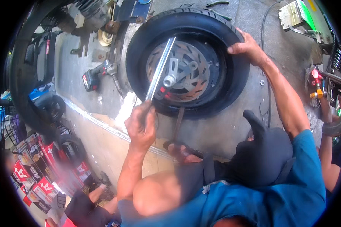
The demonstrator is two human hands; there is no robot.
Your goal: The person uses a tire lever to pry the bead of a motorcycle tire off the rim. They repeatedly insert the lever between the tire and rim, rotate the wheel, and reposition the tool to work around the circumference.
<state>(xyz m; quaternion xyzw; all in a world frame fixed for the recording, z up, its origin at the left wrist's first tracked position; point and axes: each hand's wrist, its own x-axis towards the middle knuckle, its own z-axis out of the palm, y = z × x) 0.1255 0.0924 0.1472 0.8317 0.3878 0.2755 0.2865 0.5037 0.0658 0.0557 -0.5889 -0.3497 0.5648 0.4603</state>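
Observation:
A black tyre on a wheel with a slotted brake disc lies flat on the floor in front of me. My left hand is closed around the near end of a long shiny tyre lever. The lever slants across the disc, its far tip near the rim's far edge; whether it touches is unclear. My right hand grips the tyre's far right side, thumb on the sidewall and fingers over the tread. A second, darker flat bar sticks out from the tyre's near edge, towards my foot.
A cordless impact wrench lies left of the wheel. A dark cable runs along the floor at the right, near a small nut. Stacked red and white boxes stand at lower left. Other people's limbs show at the right edge and lower left.

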